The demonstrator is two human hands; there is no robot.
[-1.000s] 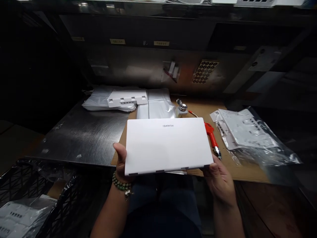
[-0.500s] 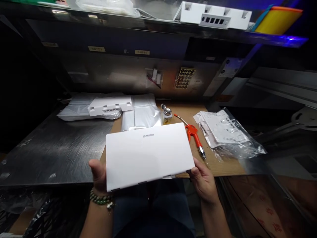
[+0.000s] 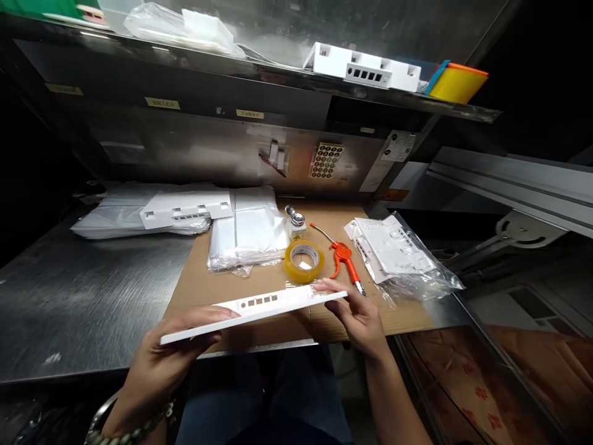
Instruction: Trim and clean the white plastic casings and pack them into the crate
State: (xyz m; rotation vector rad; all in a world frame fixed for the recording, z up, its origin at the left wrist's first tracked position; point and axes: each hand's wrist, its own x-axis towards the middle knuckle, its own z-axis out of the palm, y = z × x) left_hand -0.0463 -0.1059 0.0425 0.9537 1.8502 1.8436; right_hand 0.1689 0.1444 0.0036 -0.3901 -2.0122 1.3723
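A white plastic router cover [image 3: 278, 311] is held edge-on in front of me, its side with a row of square port openings facing away and up. My left hand [image 3: 173, 343] grips its left end, fingers over the top and thumb beneath. At the right end, my right hand [image 3: 356, 315] pinches it between fingers and thumb. Just beyond the cover lies a roll of clear yellow tape [image 3: 290, 266]. An orange air blow gun [image 3: 343, 254] rests to the right of the tape. Behind it stands a small bottle with a metal top [image 3: 297, 227].
Stacked clear plastic bags [image 3: 252, 232] lie at the back, with another white cover [image 3: 185, 209] on the left pile. Bagged white covers [image 3: 393, 250] sit at right on the cardboard [image 3: 398, 315]. Overhead, a metal shelf [image 3: 273, 73] carries a white cover and a yellow container [image 3: 458, 83].
The cover has tipped from its broad lettered face showing to nearly edge-on. My left fingers now wrap over its end. The tape roll has come into sight, and the camera view has shifted.
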